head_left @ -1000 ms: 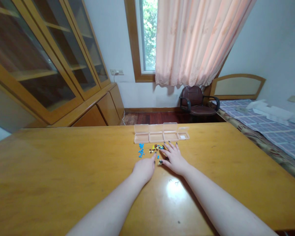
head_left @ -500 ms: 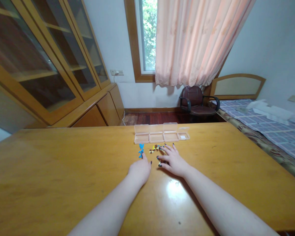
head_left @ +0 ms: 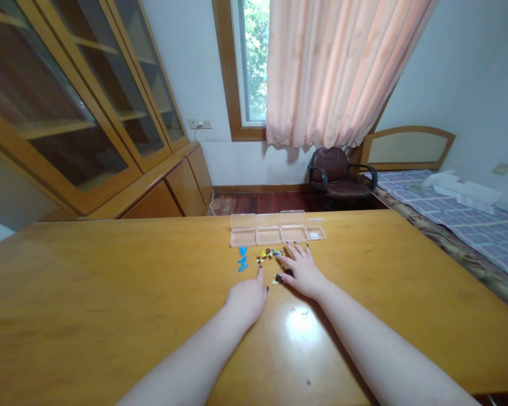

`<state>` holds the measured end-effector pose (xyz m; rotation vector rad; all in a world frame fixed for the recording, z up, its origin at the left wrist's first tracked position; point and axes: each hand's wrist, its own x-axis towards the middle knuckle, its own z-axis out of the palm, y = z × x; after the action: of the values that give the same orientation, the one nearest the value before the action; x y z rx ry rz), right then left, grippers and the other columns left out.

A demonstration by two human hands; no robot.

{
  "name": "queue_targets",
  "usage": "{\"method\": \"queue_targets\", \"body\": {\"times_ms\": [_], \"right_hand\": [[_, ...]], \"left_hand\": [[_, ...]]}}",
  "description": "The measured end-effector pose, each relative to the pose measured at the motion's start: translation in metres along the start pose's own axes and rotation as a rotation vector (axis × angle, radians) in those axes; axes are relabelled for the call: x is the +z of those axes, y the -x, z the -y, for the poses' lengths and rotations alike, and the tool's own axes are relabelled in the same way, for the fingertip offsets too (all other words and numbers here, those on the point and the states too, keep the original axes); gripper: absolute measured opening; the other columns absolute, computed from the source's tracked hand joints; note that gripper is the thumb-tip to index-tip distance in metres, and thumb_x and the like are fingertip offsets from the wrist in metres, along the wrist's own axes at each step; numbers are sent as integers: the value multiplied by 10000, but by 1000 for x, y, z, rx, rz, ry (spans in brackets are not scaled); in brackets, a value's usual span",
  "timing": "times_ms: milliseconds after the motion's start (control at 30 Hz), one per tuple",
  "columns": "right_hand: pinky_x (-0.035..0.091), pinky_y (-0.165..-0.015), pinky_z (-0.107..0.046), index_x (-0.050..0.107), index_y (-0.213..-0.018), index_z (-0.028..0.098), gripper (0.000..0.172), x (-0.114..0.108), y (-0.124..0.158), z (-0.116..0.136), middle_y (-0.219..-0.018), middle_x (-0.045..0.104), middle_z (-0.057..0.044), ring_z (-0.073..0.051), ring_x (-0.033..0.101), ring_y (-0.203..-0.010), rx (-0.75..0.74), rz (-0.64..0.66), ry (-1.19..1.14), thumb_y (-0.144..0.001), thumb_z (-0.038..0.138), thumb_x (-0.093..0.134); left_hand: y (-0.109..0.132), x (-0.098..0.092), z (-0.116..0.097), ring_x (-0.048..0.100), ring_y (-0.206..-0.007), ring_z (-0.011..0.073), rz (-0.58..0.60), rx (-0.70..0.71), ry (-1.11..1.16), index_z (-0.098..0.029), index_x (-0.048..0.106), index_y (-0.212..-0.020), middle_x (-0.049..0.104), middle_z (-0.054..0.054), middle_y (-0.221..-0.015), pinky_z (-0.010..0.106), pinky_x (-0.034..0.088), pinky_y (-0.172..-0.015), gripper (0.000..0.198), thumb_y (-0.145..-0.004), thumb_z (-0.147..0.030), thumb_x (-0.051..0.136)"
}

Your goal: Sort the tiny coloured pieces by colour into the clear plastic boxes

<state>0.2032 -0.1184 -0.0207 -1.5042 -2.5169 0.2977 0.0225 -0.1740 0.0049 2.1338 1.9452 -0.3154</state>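
A small heap of blue pieces [head_left: 242, 252] lies on the wooden table, too small for me to tell their kind. To its right is a mixed pile of tiny brown, yellow, white and blue pieces [head_left: 269, 254]. My left hand [head_left: 246, 300] points its index finger at the table just below the mixed pile, thumb apart, holding nothing I can see. Over the right side of that pile my right hand [head_left: 303, 274] lies with fingers spread, hiding some pieces. By its thumb are a few pale and dark pieces [head_left: 275, 281].
Behind the piles stands a clear plastic compartment box [head_left: 257, 237], its lids raised except at the right end, where a white label shows. The table [head_left: 110, 293] ends just behind it. Beyond are a brown armchair [head_left: 330, 166], a bed [head_left: 461, 186] and a glass-fronted cabinet [head_left: 152, 169].
My left hand has moved right, from the blue heap to below the mixed pile. My right hand has shifted slightly, its fingers drawn a little away, uncovering pieces near the thumb.
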Motion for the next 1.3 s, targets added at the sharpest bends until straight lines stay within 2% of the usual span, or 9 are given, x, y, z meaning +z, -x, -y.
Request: {"method": "queue_targets", "body": {"times_ms": [167,333,533,667,733,833,1000,1167,1300], "right_hand": [[89,-1069,-548,567,-1212,325,415,-1,0,1,-1452,322,-60,-311,176,-1350,-38,-37,-7,-844,499,485],[105,-1065,-557,545,-1239,302,448,-1,0,2,-1446,326,-77,-317,196,-1341,-27,-68,1,-837,495,500],[96,-1070,-547,630,-1117,287,366,-3,1,3,-1399,398,-67,-307,201,-1339,-8,-84,5,-862,485,459],[66,-1073,-556,506,-1282,275,509,0,-1,4,-1465,293,-93,-322,146,-1357,-6,-65,14,-828,506,505],[57,-1068,-568,491,-1296,273,544,2,-2,5,-1479,262,-100,-335,130,-1360,-13,-33,9,-813,521,521],[71,-1068,-566,529,-1257,281,500,2,-1,6,-1473,277,-94,-331,145,-1360,-48,1,-26,-818,520,516],[91,-1069,-559,554,-1221,310,454,-2,3,7,-1464,302,-76,-307,181,-1354,-152,37,-85,-818,515,523],[49,-1082,-540,479,-1305,259,515,2,-1,4,-1485,252,-94,-304,117,-1370,-4,-63,-21,-830,454,516],[49,-1074,-553,484,-1301,267,531,5,-2,2,-1496,219,-99,-319,107,-1370,24,-20,-6,-822,494,512]], "left_hand": [[-6,-1,5,660,-867,302,-11,-79,35,-128,300,-1409,683,199,-970,424,504,-734,582,-873,-345,362],[-12,-4,11,655,-899,303,-28,-149,65,-68,316,-1384,667,221,-1012,409,500,-747,578,-871,-332,360],[-17,-4,16,655,-889,309,-64,-183,86,-29,329,-1355,676,224,-957,392,498,-723,594,-877,-380,354],[-18,-4,16,656,-885,292,-131,-130,107,-122,296,-1386,670,190,-1018,385,493,-723,589,-893,-443,321],[-19,-4,14,656,-883,281,-160,-99,115,-154,292,-1393,670,174,-1030,377,493,-726,573,-898,-441,321],[-18,-3,11,655,-877,275,-184,-58,117,-169,327,-1380,675,160,-1021,373,495,-730,549,-897,-430,338],[-14,-3,11,645,-912,261,-129,43,76,-236,352,-1372,674,135,-1030,366,489,-758,499,-902,-402,352],[-12,-4,10,646,-912,262,-93,161,56,-296,372,-1366,681,117,-1024,367,488,-761,475,-905,-405,348],[-13,-4,10,647,-909,268,-98,164,56,-298,405,-1346,682,117,-1022,373,491,-754,453,-908,-391,336]]}}
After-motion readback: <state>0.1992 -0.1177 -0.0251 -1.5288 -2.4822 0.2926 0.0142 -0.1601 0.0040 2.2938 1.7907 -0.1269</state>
